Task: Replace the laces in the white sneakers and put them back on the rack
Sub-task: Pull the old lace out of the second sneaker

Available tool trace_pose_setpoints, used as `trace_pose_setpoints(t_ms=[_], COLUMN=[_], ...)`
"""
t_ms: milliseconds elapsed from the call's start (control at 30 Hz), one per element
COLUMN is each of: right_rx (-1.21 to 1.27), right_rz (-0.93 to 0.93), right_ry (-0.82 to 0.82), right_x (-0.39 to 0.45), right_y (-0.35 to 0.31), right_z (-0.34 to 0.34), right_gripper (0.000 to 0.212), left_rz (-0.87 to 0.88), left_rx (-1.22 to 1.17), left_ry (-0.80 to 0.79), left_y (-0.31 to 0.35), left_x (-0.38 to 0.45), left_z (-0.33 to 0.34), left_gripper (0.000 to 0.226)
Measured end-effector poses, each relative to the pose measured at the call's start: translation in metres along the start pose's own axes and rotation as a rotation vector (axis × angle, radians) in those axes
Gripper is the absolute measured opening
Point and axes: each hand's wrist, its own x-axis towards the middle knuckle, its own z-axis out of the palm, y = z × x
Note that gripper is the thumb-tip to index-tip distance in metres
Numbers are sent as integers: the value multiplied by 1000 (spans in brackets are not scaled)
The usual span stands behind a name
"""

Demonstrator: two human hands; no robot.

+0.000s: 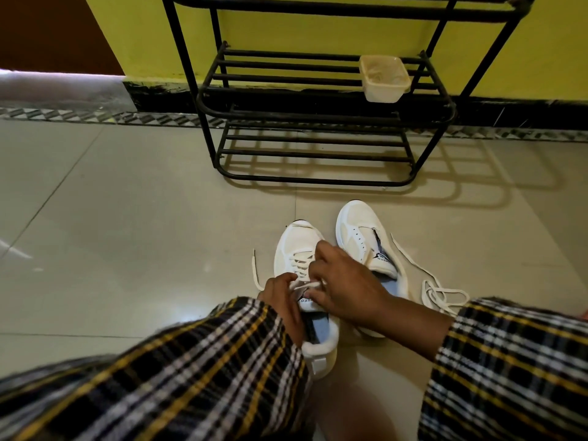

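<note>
Sleeves [197,370] nearest — both hands, left [280,297] and right [346,289], pinch lace [307,285] at near shoe's [297,249] top eyelets (tensioning, probably); other shoe [362,232] unlaced.

The black rack [318,116] is cut off by the top edge of the frame, so its upper shelves do not show. Near the lower centre, the right hand [346,291] and the left hand [283,300] cover the upper eyelets and most of the tongue of the left sneaker [294,246], and the checked sleeve [206,361] hides part of its heel. What lies inside the cream tub [383,79] on the rack is too unclear to tell, and the loose lace [439,291] at the right goes under the other sleeve, so its end is hidden.
</note>
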Motion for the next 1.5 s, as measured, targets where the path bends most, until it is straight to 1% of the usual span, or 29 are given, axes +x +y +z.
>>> trace_pose_setpoints(t_ms=[100, 167, 200, 267, 333, 367, 400, 433, 500, 533, 667, 700, 800, 833, 933, 1000, 1033, 1067, 1100, 1167, 1200, 1233, 1267, 1300, 1367, 1400, 1433, 1467, 1500], right_rx=[153, 217, 186, 24, -158, -216, -263, -306, -344, -351, -380, -392, -396, -387, -377, -326, -323, -311, -324, -318, -316, -325, -382, -440, -485, -481, -526, -573, -589], right_rz=[227, 356, 367, 270, 69, -4, -61, -109, -144, -146, -189, -197, -202, -193, -106, -48, -52, -73, -50, -2, -2, -43, -95, -132, -144, -108, -56, -1, 87], right_ry=[81, 100, 90, 83, 142, 135, 111, 85, 15, -10, -23, -9, 6, -5, -7, -11, -33, -33, -60, -98, -110, -117, -116, -105, -85, -75, -35, -8, -53], right_x=[10, 11, 9, 7, 5, 5, 4, 5, 4, 4, 10, 12, 13, 13, 12, 11, 11, 12, 14, 14, 14, 14, 15, 16, 17, 18, 19, 22, 23], right_y=[6, 8, 9, 7, 1, -2, -3, -3, -4, -5, -13, -13, -13, -12, -13, -16, -16, -16, -16, -22, -25, -28, -26, -27, -27, -26, -19, -10, -2], right_z=[1, 3, 4, 3, 2, 1, 0, 1, 5, 6, 11, 12, 12, 13, 13, 10, 11, 12, 12, 11, 10, 8, 11, 10, 2, -4, -7, -12, -20], right_gripper=[29, 31, 28, 22, 22, 25, 27, 29, 29, 29, 28, 29, 30, 30, 26, 19, 23, 28, 29, 24, 16, 13, 18, 20, 12, 22, 31, 33, 31], left_rz=[3, -5, -5, 0, -7, -17, -31, -33, -39, -50, -56, -55, -51, -53, -28, -26, -17, -3, 14, 22, 26, 39, 37, 36, -2, -23, -20, -18, -10], left_rx=[14, 22, 18, -3, -4, 11, 21, 28, 0, -12, -3, 7, 18, -1, 3, 39, 58, 77, 90, 101, 114, 124, 156, 211, 299, 305, 326, 357, 376], left_ry=[-71, -81, -81, -105, -175, -219, -251, -266, -238, -228, -281, -287, -215, -214, -278, -229, -203, -198, -206, -235, -238, -230, -244, -279, -342, -352, -354, -346, -338], left_y=[1, 4, 5, 7, 5, 3, 2, 2, 7, 8, 9, 8, 11, 12, 7, 8, 7, 6, 3, 3, 5, 9, 15, 18, 16, 14, 12, 11, 8], left_x=[4, 4, 4, 5, 9, 10, 12, 11, 8, 7, 12, 12, 8, 7, 7, 6, 7, 6, 5, 4, 6, 8, 9, 10, 13, 13, 13, 13, 13], left_z=[-1, -2, -2, -6, -10, -11, -13, -14, -15, -14, -17, -17, -16, -16, -18, -20, -19, -19, -18, -19, -19, -20, -21, -22, -20, -20, -20, -19, -17], left_gripper=[87, 89, 87, 81, 74, 69, 71, 81, 99, 103, 112, 109, 79, 77, 90, 88, 84, 81, 79, 80, 85, 89, 89, 82, 51, 47, 53, 61, 65])
